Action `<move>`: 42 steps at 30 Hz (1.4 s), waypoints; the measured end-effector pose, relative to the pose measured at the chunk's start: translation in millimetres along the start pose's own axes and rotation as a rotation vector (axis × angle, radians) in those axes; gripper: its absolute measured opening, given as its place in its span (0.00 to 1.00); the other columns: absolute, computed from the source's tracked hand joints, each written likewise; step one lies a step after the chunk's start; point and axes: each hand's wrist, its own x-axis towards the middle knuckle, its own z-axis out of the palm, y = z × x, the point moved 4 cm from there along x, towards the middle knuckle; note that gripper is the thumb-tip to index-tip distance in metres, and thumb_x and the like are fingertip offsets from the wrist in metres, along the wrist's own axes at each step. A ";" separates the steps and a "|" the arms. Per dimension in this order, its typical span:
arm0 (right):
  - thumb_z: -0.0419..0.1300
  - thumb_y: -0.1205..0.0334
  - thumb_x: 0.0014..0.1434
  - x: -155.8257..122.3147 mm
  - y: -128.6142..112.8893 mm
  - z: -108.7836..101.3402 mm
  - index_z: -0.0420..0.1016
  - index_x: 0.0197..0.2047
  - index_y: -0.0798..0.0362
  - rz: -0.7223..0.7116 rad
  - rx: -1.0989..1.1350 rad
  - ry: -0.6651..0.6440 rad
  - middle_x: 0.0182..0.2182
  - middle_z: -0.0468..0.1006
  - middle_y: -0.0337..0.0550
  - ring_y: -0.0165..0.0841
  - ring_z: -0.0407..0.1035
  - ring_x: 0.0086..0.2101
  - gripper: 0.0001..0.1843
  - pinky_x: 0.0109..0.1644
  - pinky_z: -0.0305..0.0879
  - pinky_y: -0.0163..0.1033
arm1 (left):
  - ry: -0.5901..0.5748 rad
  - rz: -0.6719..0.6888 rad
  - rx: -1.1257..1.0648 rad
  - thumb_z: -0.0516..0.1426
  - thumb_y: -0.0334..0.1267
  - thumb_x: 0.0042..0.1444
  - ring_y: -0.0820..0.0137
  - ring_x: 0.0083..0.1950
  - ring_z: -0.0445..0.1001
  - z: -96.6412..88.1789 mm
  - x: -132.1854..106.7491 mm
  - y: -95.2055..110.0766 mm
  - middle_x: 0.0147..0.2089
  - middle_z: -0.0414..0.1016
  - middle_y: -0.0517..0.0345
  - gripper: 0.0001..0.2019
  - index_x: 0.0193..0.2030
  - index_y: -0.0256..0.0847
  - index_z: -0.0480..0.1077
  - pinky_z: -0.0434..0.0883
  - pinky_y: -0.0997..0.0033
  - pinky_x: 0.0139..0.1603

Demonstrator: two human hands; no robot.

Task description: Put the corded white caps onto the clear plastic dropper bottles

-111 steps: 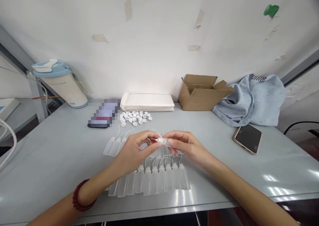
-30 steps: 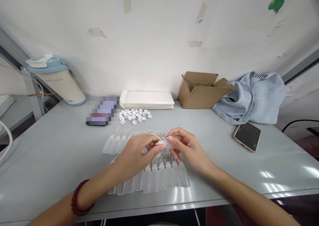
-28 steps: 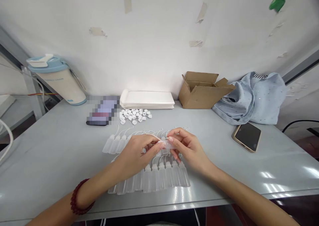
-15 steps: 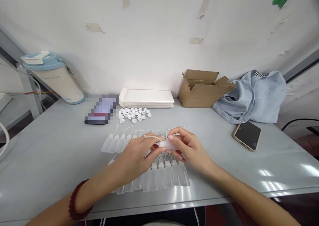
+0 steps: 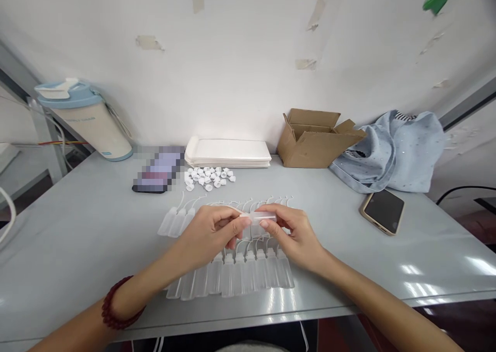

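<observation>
On the grey table (image 5: pixel 81 228), two rows of translucent plastic dropper bottles (image 5: pixel 228 274) lie with their thin tips pointing inward, and a heap of loose white caps (image 5: pixel 205 179) remains beyond them. Above the nearer row, the fingers (image 5: pixel 232 218) of the left hand (image 5: pixel 209 233) and right hand (image 5: pixel 296 235) pinch one bottle (image 5: pixel 259 217) from both ends, now lying more level than a moment ago.

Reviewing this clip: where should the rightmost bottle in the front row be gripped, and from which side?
Pinch the rightmost bottle across its wide body, coming from the right, where no other bottle lies beside it. The next bottle sits close on its left, leaving little room for fingers there. The straight body looks easier to hold than the narrow neck end.
</observation>
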 end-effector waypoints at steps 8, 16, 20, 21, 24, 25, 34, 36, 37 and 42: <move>0.56 0.49 0.60 0.1 3.6 1.1 0.76 0.35 0.55 0.235 0.268 -0.102 0.17 0.58 0.32 0.24 0.49 0.18 0.17 0.20 0.45 0.32 | 0.173 0.433 0.344 0.52 0.38 0.63 0.75 0.24 0.70 3.8 -7.8 6.9 0.23 0.74 0.62 0.12 0.29 0.39 0.71 0.67 0.77 0.28; 0.55 0.55 0.62 -0.2 -6.0 -3.9 0.74 0.42 0.52 -0.016 -0.003 -0.004 0.28 0.74 0.41 0.28 0.61 0.24 0.12 0.27 0.58 0.35 | 0.001 0.085 0.073 0.48 0.44 0.65 0.75 0.26 0.72 3.8 -0.5 1.1 0.29 0.74 0.61 0.16 0.32 0.39 0.71 0.68 0.79 0.25; 0.52 0.57 0.63 -3.7 -7.7 -3.2 0.72 0.45 0.51 -0.112 -0.120 0.025 0.24 0.71 0.38 0.29 0.59 0.21 0.11 0.28 0.58 0.36 | -0.072 0.069 0.089 0.45 0.44 0.66 0.77 0.25 0.68 7.4 -2.2 2.8 0.26 0.69 0.62 0.21 0.24 0.39 0.65 0.66 0.78 0.27; 0.51 0.57 0.64 -4.2 -5.7 -2.0 0.72 0.45 0.51 -0.094 -0.104 0.013 0.23 0.70 0.38 0.29 0.59 0.21 0.12 0.28 0.58 0.36 | -0.064 0.088 0.117 0.44 0.43 0.67 0.77 0.24 0.67 8.5 -2.6 3.5 0.24 0.66 0.63 0.22 0.22 0.39 0.62 0.65 0.77 0.27; 0.47 0.52 0.67 -4.7 1.9 1.6 0.71 0.42 0.52 0.018 0.005 -0.018 0.20 0.65 0.35 0.28 0.57 0.20 0.16 0.26 0.56 0.35 | 0.034 0.217 0.269 0.43 0.38 0.67 0.77 0.21 0.60 11.6 -3.6 5.6 0.20 0.59 0.65 0.22 0.20 0.40 0.55 0.60 0.75 0.24; 0.46 0.51 0.67 -4.5 4.0 2.6 0.71 0.41 0.53 0.061 0.053 -0.030 0.19 0.62 0.34 0.27 0.56 0.20 0.18 0.25 0.54 0.35 | 0.073 0.279 0.341 0.43 0.38 0.67 0.77 0.20 0.58 12.9 -4.2 6.1 0.19 0.57 0.65 0.22 0.20 0.40 0.54 0.58 0.75 0.23; 0.55 0.43 0.59 0.2 12.0 12.4 0.54 0.22 0.51 0.484 0.605 -0.222 0.14 0.48 0.26 0.20 0.40 0.14 0.25 0.16 0.38 0.30 | 0.272 0.776 0.920 0.48 0.34 0.67 0.74 0.22 0.59 17.6 -14.5 3.5 0.23 0.65 0.61 0.11 0.32 0.37 0.64 0.54 0.73 0.21; 0.56 0.43 0.58 -0.2 14.0 14.0 0.53 0.22 0.51 0.539 0.674 -0.262 0.14 0.47 0.25 0.19 0.38 0.14 0.25 0.15 0.36 0.30 | 0.257 0.804 0.909 0.50 0.33 0.66 0.73 0.24 0.63 16.5 -12.6 3.4 0.25 0.68 0.58 0.09 0.33 0.36 0.64 0.56 0.73 0.22; 0.57 0.43 0.58 -0.1 15.0 13.8 0.53 0.22 0.51 0.552 0.689 -0.264 0.14 0.47 0.25 0.19 0.38 0.14 0.25 0.15 0.36 0.30 | 0.242 0.801 0.880 0.50 0.34 0.66 0.72 0.26 0.65 14.7 -10.5 3.2 0.27 0.70 0.57 0.09 0.34 0.36 0.64 0.59 0.73 0.23; 0.59 0.46 0.57 9.5 23.0 -4.1 0.58 0.22 0.53 0.448 0.607 -0.025 0.17 0.56 0.29 0.20 0.48 0.15 0.23 0.17 0.43 0.30 | 0.194 0.588 0.802 0.49 0.36 0.65 0.64 0.45 0.70 -16.6 9.9 -11.2 0.40 0.74 0.50 0.08 0.42 0.36 0.67 0.69 0.63 0.45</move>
